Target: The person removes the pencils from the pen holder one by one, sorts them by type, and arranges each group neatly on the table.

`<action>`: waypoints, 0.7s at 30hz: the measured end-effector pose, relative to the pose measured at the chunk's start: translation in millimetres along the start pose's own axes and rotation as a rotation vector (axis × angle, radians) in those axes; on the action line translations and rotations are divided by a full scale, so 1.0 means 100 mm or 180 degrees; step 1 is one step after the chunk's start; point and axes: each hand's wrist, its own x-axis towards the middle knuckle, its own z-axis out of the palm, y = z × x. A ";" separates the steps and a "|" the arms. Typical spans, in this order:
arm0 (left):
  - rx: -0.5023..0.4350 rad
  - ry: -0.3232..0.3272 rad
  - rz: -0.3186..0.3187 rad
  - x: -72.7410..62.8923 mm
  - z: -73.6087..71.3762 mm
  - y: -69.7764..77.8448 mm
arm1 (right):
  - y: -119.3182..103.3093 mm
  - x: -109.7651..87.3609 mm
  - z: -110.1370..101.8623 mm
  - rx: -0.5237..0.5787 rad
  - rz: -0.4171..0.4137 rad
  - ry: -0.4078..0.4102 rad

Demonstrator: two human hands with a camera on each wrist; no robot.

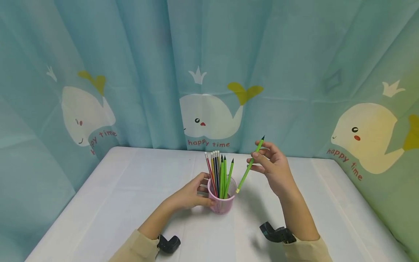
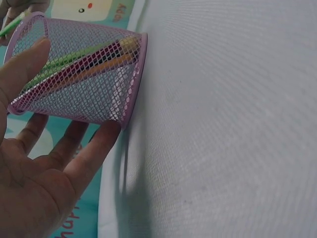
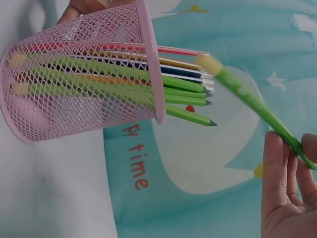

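Observation:
A pink mesh pencil cup (image 1: 222, 208) stands upright on the white-covered table. My left hand (image 1: 191, 193) holds it from the left, thumb at the near side and fingers behind, as the left wrist view shows the cup (image 2: 99, 106) between them. Inside stand several green pencils (image 3: 190, 116) with dark points up, beside other pencils in red, yellow and dark blue with white ends up. To the right of the cup my right hand (image 1: 276, 168) pinches one more green pencil (image 1: 246, 174). That pencil tilts, dark point up, its pale yellow end close by the cup's rim.
The white tabletop (image 1: 131, 203) runs back to a blue-green curtain (image 1: 150, 72) printed with white whales, which hangs right behind its far edge and along both sides. Black wrist mounts (image 1: 278, 233) stick out near both beige sleeves (image 1: 137, 249).

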 end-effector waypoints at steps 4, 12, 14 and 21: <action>0.0001 0.0008 -0.0009 0.00 0.00 0.00 | -0.01 0.01 -0.04 0.0040 0.0085 0.0029; -0.0020 -0.0006 0.0001 -0.02 0.01 -0.01 | 0.10 0.03 -0.13 -0.0331 0.0186 -0.0124; -0.0037 -0.0005 0.0015 -0.02 0.00 -0.02 | 0.14 0.04 -0.15 -0.0416 0.0198 -0.0166; -0.0010 -0.0010 0.0021 0.00 0.00 -0.03 | 0.25 0.08 -0.19 -0.0623 0.0349 -0.0187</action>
